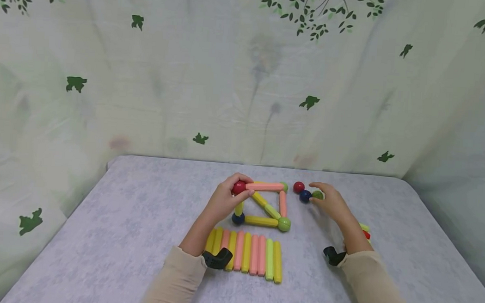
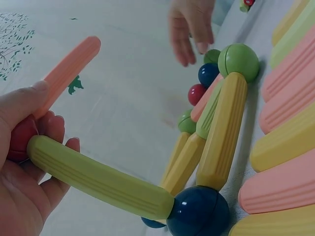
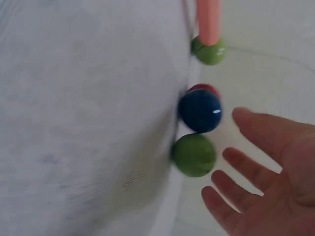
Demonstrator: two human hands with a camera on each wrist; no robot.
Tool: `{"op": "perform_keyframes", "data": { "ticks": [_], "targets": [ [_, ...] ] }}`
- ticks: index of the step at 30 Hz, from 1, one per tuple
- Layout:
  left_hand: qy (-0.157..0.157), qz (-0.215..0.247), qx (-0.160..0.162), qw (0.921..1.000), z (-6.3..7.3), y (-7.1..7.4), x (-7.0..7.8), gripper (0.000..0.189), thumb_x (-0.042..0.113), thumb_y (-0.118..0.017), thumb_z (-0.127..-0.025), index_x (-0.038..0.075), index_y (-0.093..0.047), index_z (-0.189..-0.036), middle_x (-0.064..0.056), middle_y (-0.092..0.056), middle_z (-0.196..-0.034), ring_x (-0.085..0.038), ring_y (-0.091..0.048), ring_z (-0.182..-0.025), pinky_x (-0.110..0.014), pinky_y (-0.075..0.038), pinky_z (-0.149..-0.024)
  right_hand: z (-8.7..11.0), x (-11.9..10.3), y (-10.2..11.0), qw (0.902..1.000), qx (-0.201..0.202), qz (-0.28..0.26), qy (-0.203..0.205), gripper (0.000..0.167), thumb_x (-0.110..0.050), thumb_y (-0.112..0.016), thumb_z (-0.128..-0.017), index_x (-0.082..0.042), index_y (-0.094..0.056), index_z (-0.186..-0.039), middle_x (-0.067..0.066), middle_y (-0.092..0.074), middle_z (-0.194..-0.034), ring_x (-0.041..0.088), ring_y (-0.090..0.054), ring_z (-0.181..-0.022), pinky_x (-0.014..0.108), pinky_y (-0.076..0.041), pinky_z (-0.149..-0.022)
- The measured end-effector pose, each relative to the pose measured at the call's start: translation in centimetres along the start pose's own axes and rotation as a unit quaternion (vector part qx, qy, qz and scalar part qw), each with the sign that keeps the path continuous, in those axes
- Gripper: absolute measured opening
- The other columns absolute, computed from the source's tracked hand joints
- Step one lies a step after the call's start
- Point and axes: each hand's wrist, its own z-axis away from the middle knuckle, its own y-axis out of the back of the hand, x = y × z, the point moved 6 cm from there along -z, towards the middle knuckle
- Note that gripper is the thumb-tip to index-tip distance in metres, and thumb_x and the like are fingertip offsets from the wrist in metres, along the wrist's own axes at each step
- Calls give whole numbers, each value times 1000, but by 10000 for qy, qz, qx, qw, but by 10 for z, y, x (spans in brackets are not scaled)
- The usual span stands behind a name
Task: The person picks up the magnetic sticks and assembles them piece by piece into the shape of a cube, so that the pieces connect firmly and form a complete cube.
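Observation:
With its thumb and fingers my left hand [image 1: 223, 200] grips a red ball [image 1: 239, 187], from which a pink rod [image 1: 265, 186] and a yellow-green rod [image 2: 101, 177] extend. In the left wrist view, the yellow-green rod slopes down to a dark blue ball [image 2: 198, 212] on the table. Yellow rods and green balls [image 1: 284, 224] join there into a frame with a diagonal. My right hand [image 1: 336, 204] hovers beside a loose green ball [image 3: 194, 155], fingers spread and apart from it in the right wrist view. Another blue ball [image 3: 200, 110] and a red ball [image 1: 299, 187] sit against it.
A row of yellow, pink and light green rods [image 1: 254, 255] lies on the grey table [image 1: 137, 237] in front of the frame. Partly hidden by the right forearm are more red and yellow-green pieces [image 1: 364, 228]. A leaf-patterned curtain [image 1: 230, 76] hangs behind the table.

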Motion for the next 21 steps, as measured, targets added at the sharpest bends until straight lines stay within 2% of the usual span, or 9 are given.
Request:
{"op": "perform_keyframes", "data": {
  "ticks": [3,6,8,11,13,16,21],
  "targets": [
    [49,9,23,10000,0,0,1,26,11,-65,-82,4,-56,-106,-9,-55,-100,-20,-51,-79,-27,-47,-61,-4,14,-8,9987,-242,280,-350,43,-4,-60,-85,0,-48,-126,24,-42,-128,39,-36,-117,53,-29,-95],
    [48,8,-14,10000,0,0,1,26,9,-65,-83,3,-55,-106,-11,-55,-100,-21,-50,-78,-27,-47,-61,-5,21,-11,9970,-286,208,-692,39,-4,-58,-85,1,-50,-123,24,-45,-124,35,-43,-105,51,-35,-90],
    [44,18,-64,10000,1,0,0,26,12,-65,-83,4,-55,-107,-9,-55,-100,-19,-50,-78,-26,-47,-61,-4,21,-9,9968,-135,111,-786,38,-5,-58,-85,0,-49,-122,24,-47,-121,33,-45,-99,49,-38,-86],
    [11,37,-92,10000,2,0,-1,27,16,-65,-83,8,-55,-107,-6,-55,-100,-18,-50,-79,-25,-48,-62,1,13,-3,9962,203,-416,-740,40,-10,-58,-87,1,-46,-123,24,-46,-122,35,-47,-102,47,-40,-86],
    [-8,48,-82,10000,3,1,-1,27,17,-65,-83,9,-56,-107,-4,-55,-100,-18,-51,-79,-26,-48,-62,6,2,3,9940,445,-834,-546,43,-15,-60,-87,0,-45,-125,22,-46,-123,36,-47,-107,46,-42,-86],
    [-65,80,-67,9999,3,1,-1,26,18,-65,-83,10,-55,-107,-4,-54,-99,-19,-51,-79,-27,-48,-62,15,-21,8,9857,605,-1570,-90,45,-19,-62,-86,-3,-45,-125,17,-46,-123,35,-46,-111,45,-42,-86],
    [-141,85,-80,9998,2,0,-1,26,18,-64,-84,10,-55,-107,-4,-54,-100,-19,-51,-79,-28,-49,-61,31,-61,8,9651,377,-2491,715,43,-18,-63,-85,-5,-48,-123,13,-49,-118,27,-52,-105,37,-46,-82]
  ]
}}
